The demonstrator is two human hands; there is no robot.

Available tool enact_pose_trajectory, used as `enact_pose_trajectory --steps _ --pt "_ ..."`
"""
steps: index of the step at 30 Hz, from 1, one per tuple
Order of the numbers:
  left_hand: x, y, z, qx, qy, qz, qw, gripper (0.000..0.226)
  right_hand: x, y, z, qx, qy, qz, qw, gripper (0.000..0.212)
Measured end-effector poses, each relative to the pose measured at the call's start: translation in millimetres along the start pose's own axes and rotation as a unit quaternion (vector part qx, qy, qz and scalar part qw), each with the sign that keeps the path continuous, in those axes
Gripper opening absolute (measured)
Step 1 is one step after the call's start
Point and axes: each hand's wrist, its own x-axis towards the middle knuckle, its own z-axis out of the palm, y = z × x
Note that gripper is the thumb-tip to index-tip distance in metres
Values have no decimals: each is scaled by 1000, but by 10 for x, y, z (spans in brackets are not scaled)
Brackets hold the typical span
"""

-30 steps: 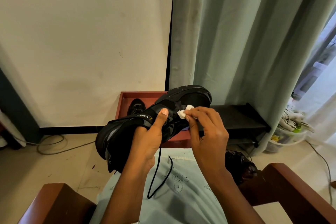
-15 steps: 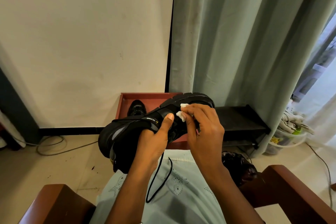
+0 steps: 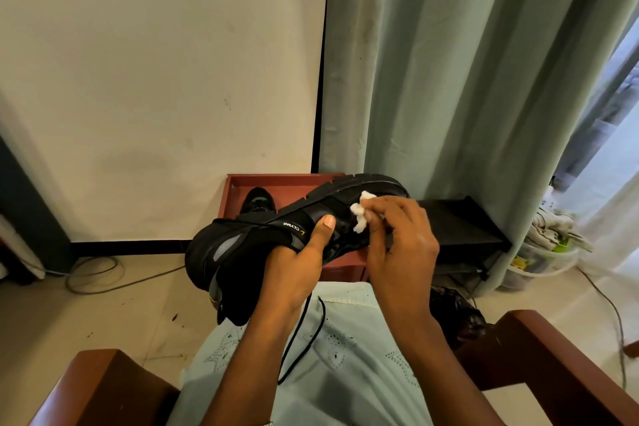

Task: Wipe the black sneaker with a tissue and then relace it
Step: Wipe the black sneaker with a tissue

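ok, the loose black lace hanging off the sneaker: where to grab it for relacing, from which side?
Probably pinch the lace at its loose end near the lap, coming from the right: the left hand grips the black sneaker directly above it. The right hand first has to let go of the tissue.

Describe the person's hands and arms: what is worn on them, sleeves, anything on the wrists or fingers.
Both forearms are bare as far as the frame shows, with no sleeves in view. The left hand and right hand wear no gloves, and no rings show on the visible fingers. Nails are short and unpainted. A pale band may edge the left forearm at the bottom; unclear.
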Motion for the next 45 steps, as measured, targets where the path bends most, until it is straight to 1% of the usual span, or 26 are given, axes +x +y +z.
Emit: enact_pose_trajectory --steps 3,5,6,8,10,12,14,16,18,20,22,24,26,28,30,33,35,37,39,41,43,45 --pt "-12 -7 4 39 -2 21 999 6 -67 -91 40 -3 -25 -34 999 17" --pt "-12 -5 0 59 3 35 998 11 -36 -52 51 -10 -28 -50 998 18" --pt "-9 -6 -3 65 8 42 997 18 -2 -9 47 -15 -23 -51 998 19" --pt "-10 -2 -14 80 16 53 995 40 93 100 29 -31 0 -38 999 21" --pt "-3 -12 -25 90 18 62 994 48 192 182 -2 -30 25 3 999 19" --pt "-5 -20 -29 89 18 68 994 48 239 205 -11 -10 36 36 999 22" --pt "-3 -27 -20 99 18 77 992 48 204 152 11 -10 40 35 999 19" --pt "-2 -44 -17 134 14 99 986 46 108 28 57 1 24 21 999 17" --pt "-11 -42 -14 171 11 119 978 43 16 -114 110 17 9 -11 1000 18" --pt "-13 -43 -4 187 16 137 973 42 -11 -184 143 22 7 -43 999 23" --pt "-19 -40 -11 183 21 138 973 42 48 -136 140 -6 5 -49 999 23" --pt "-12 -47 -25 171 17 140 975 41 133 12 107 -71 18 -31 997 16" --pt "10 -68 -40 165 16 149 975 40 208 192 62 -120 40 15 992 12" --pt "13 -73 -38 162 16 150 975 38 255 316 27 -134 56 70 987 12" --pt "10 -82 -29 163 11 150 975 36 268 348 13 -121 58 95 986 12" --pt "-13 -84 -10 177 -1 162 971 37 251 200 26 -54 48 72 995 10" --pt "-21 -90 -11 196 -4 163 967 39 219 38 65 -21 21 48 998 11" --pt "-29 -96 -15 216 0 167 962 43 177 -82 113 -10 -10 19 1000 13" --pt "-17 -109 -19 220 9 173 960 46 163 -116 133 -18 -28 -4 999 16" --pt "-13 -110 -23 209 10 170 963 46 193 -68 108 -59 -27 -16 998 19" --pt "-3 -114 -30 196 3 164 967 41 231 43 56 -85 -3 -11 996 16" --pt "3 -118 -34 185 3 165 969 38 254 188 2 -80 21 4 997 12"
